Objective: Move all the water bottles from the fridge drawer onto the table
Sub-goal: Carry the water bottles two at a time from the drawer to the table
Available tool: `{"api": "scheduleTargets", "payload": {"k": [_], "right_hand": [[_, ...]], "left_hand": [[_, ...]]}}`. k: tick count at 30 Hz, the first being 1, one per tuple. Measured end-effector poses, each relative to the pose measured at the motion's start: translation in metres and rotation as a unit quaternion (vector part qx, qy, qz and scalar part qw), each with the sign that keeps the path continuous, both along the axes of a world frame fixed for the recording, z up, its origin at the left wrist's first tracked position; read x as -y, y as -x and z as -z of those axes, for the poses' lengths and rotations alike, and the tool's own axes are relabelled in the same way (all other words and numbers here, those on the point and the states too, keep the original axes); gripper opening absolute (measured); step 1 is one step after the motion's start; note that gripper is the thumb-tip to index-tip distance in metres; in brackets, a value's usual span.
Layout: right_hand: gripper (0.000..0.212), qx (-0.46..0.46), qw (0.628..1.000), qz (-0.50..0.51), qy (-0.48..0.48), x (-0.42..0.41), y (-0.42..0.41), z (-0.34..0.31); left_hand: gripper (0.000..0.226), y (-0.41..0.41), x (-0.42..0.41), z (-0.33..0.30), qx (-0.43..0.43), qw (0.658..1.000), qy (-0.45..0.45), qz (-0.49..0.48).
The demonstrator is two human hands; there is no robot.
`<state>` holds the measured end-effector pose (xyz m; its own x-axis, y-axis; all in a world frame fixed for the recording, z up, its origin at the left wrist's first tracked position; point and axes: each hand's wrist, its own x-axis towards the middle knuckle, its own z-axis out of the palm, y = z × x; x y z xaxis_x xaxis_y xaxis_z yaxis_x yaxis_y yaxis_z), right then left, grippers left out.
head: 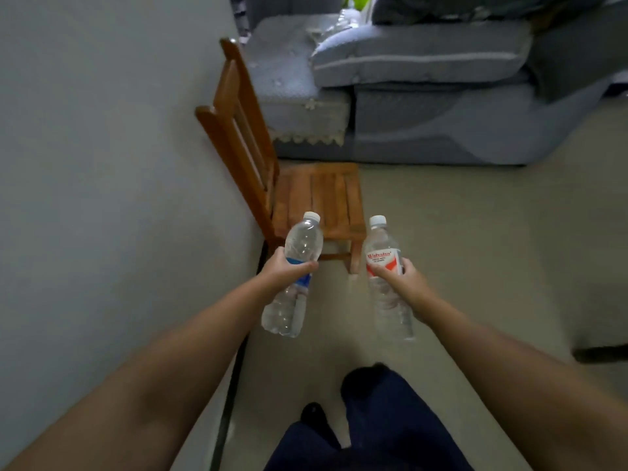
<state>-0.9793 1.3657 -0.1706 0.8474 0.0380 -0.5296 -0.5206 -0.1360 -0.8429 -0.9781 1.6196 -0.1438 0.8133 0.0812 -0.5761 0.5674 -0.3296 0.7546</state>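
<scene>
My left hand (pixel 283 268) grips a clear water bottle with a blue label (pixel 300 246) around its middle, white cap pointing away from me. My right hand (pixel 402 277) grips a second clear water bottle with a red and white label (pixel 382 246), also around the middle, cap up. Both bottles hang in the air above the floor, side by side and apart. No fridge drawer and no table are in view.
A wooden slatted chair (pixel 316 195) stands straight ahead against the grey wall (pixel 102 164) on the left. A grey sofa (pixel 424 96) with cushions fills the back. Beige floor (pixel 475 249) stretches to the right. My legs in dark trousers (pixel 373 430) show below.
</scene>
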Motion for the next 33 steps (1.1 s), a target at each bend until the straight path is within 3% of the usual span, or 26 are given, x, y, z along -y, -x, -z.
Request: {"api": "scheduleTargets", "payload": {"k": [6,9,13,17,21,27,33], "right_hand": [[0.056,-0.006,0.991,0.134,0.002,0.094,-0.052,0.014],[0.053,-0.01,0.984,0.18,-0.002,0.142,-0.081,0.014],[0.045,-0.013,0.975,0.223,0.0,0.206,-0.12,0.01],[0.053,-0.005,0.964,0.266,0.023,0.276,-0.155,0.001],[0.052,-0.003,0.945,0.324,0.035,0.332,-0.178,0.003],[0.054,-0.018,0.92,0.39,0.033,0.406,-0.218,0.018],[0.048,-0.036,0.858,0.512,0.025,0.492,-0.275,0.019]], "left_hand": [[0.053,-0.104,0.093,0.012,-0.001,0.992,-0.001,0.122],[0.061,-0.153,0.146,0.019,-0.014,0.987,-0.011,0.159],[0.056,-0.211,0.216,0.024,-0.01,0.98,-0.017,0.198],[0.044,-0.265,0.289,0.022,0.008,0.971,-0.011,0.238],[0.05,-0.314,0.354,0.021,-0.005,0.961,-0.026,0.276],[0.038,-0.399,0.455,0.026,0.008,0.927,-0.034,0.374],[0.057,-0.495,0.589,0.025,0.017,0.865,-0.043,0.499]]}}
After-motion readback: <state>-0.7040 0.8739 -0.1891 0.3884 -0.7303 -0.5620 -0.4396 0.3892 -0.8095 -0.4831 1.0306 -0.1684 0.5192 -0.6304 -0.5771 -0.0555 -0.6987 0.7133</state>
